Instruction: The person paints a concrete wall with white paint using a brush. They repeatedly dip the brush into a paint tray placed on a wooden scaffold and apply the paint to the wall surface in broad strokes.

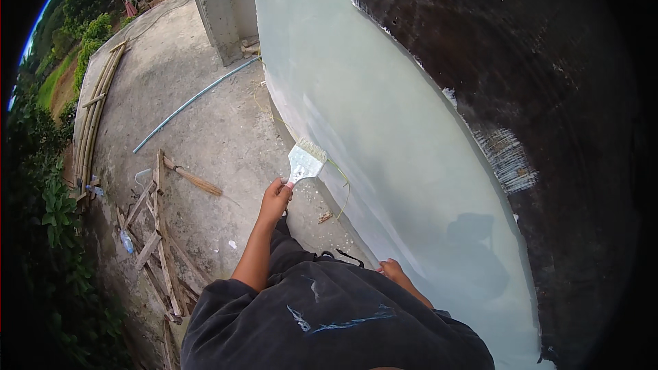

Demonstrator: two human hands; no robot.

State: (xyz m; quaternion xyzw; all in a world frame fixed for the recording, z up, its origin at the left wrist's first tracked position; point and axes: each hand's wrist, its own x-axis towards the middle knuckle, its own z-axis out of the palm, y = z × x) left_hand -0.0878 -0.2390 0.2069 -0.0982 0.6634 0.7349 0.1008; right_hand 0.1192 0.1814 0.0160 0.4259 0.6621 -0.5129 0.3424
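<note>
My left hand [275, 195] is closed round the handle of a wide, flat paintbrush [303, 162]. The brush's handle is pale and spotted with paint, and its bristles point up and away from me, beside the lower part of a light green painted wall [384, 137]. Close to that same wall, lower down, my right hand [393, 270] has its fingers curled; whatever may be in them is hidden. Near the brush a thin green-yellow cord [346, 195] hangs along the wall's foot.
A dark, unpainted-looking surface [480, 48] borders the green wall on the right. On the concrete floor [205, 103] lie a blue pipe [192, 101], a straw broom [199, 179], scrap wood [164, 253] and a plastic bottle [127, 241]. Bamboo poles [96, 116] line the left edge; a concrete pillar [214, 10] stands ahead.
</note>
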